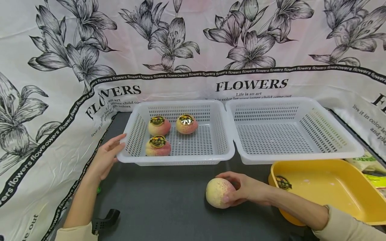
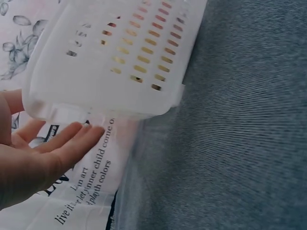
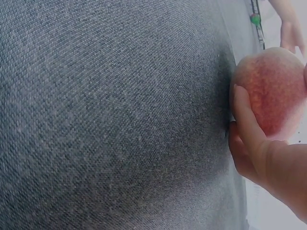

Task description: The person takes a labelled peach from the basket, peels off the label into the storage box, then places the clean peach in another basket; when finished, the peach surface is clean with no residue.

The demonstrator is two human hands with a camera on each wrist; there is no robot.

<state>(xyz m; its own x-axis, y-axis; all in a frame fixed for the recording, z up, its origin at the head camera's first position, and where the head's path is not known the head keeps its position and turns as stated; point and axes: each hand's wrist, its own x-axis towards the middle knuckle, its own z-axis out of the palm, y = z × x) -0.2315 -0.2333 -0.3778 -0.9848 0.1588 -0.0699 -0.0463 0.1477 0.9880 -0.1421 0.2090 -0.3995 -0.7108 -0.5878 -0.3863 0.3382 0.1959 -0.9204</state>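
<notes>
My right hand (image 1: 241, 189) grips a peach (image 1: 217, 193) low over the dark table, thumb and fingers round its side. The peach looks pale yellow in the head view; its red side (image 3: 273, 96) faces the right wrist camera. My left hand (image 1: 105, 155) is at the left end of the left white basket (image 1: 181, 160), with fairly straight fingertips at the rim. In the left wrist view the fingers (image 2: 79, 143) extend beside the basket's end wall (image 2: 96, 91). Three peaches with black-and-gold stickers, including a front one (image 1: 158, 150), sit in that basket's left half.
A second white basket (image 1: 295, 157), with nothing in it, stands alongside on the right. In front of it is a yellow tub (image 1: 328, 190) with a black sticker (image 1: 283, 182) at its left wall. Plastic packets (image 1: 369, 164) lie at the far right. Flower-printed cloth (image 1: 181, 83) hangs behind.
</notes>
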